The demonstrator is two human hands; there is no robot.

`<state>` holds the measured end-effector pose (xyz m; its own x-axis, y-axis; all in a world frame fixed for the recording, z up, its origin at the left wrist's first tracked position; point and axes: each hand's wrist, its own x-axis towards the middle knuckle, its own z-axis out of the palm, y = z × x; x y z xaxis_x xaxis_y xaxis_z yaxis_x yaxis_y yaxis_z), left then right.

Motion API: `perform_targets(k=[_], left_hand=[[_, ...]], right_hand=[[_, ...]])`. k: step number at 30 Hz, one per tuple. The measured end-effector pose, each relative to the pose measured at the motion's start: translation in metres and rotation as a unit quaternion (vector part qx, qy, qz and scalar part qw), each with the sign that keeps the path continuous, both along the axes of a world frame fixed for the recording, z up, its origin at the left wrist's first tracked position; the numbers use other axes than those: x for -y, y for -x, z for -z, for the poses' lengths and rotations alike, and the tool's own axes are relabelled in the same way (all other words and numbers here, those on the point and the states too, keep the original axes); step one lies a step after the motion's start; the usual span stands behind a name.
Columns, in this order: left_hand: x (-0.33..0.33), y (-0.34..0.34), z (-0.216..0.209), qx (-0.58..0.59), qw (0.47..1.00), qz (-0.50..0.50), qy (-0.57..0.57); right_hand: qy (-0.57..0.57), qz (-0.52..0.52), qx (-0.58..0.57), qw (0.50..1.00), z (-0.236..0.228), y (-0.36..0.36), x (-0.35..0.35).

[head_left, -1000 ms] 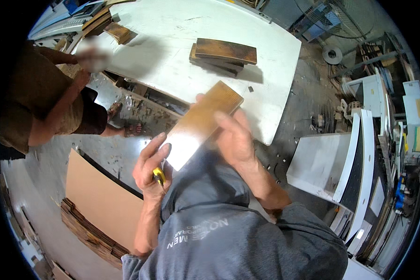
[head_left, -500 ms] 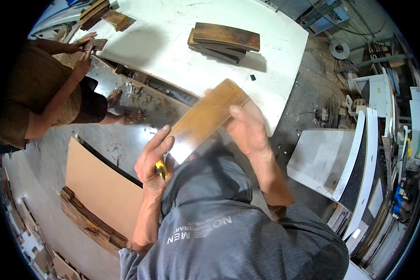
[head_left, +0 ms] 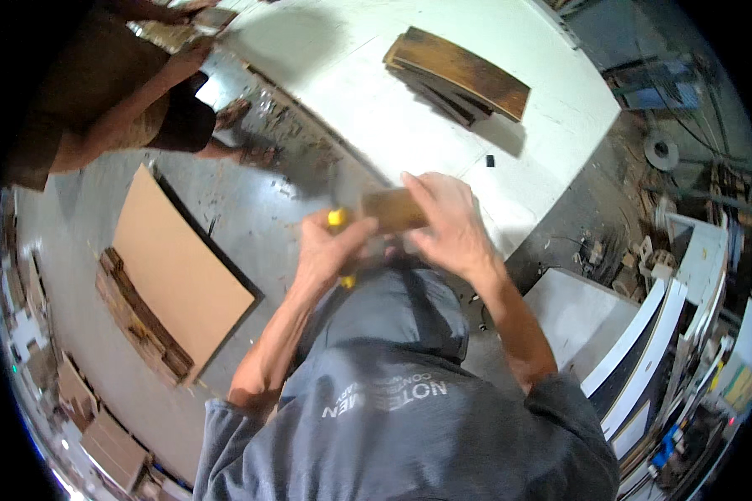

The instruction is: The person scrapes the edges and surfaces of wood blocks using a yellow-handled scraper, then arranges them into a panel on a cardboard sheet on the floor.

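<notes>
The head view starts at the far left with another person in brown clothes near the white surface. Below, on the grey floor, a stack of dark wood strips lies along the edge of a flat tan board. The strips sit close together, maybe to keep them tidy. In the middle are the wearer's 2 hands, up in front of the body. The left hand has its grip curled around a yellow tool, with yellow poking out at 2 ends. I think the tool is tucked in there so the thumb can help too. The thumb is right by the left end of a brown wood piece, but blur hides whether it touches. This wood piece is between the 2 hands, held up off the surface. The right hand has its grip closed on the right end, thumb on the near side and fingers on the far side, likely so it cannot slip. Past that, a small pile of brown boards sits on the white surface, fanned out a bit, and 1 small black bit lies near it. Farther right, a grey panel is beside long white curved strips.
</notes>
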<state>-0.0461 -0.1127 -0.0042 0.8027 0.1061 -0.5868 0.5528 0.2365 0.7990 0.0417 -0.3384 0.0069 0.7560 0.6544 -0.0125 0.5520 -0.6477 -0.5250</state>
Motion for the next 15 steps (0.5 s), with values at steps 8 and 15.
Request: perform_targets(k=[8,15], left_hand=[[0.016,-0.032,0.02,0.056,0.953,-0.154,0.255],[0.025,-0.046,0.023,-0.115,0.955,-0.203,0.183]], right_hand=[[-0.138,-0.078,-0.07,0.985,0.036,-0.055,-0.001],[-0.031,-0.08,0.008,0.996,0.063,-0.075,-0.003]])
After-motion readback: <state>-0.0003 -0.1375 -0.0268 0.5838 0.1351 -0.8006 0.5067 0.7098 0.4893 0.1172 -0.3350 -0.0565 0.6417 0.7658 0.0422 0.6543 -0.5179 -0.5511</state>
